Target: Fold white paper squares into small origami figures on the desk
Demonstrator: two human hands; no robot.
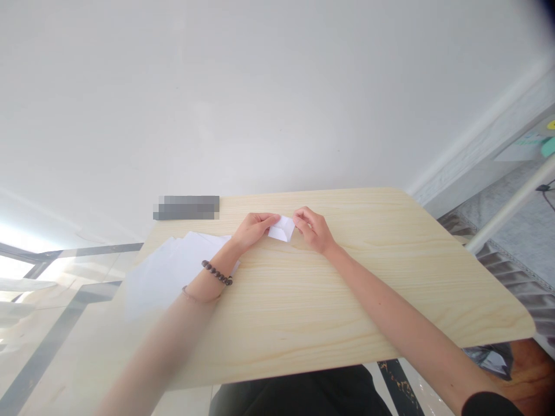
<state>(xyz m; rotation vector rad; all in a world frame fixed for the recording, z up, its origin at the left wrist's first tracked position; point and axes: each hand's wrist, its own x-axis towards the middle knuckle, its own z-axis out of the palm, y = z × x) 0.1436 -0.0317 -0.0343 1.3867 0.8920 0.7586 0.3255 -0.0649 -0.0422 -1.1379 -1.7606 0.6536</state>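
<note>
A small folded white paper lies on the light wooden table, near its far edge. My left hand grips the paper's left side with curled fingers. My right hand pinches its right side, fingers bent inward. A dark bead bracelet and a thin band circle my left wrist.
A loose stack of white paper sheets lies on the table's left part, partly under my left forearm. A white wall stands behind the table. A rug and a white pole are on the floor at right.
</note>
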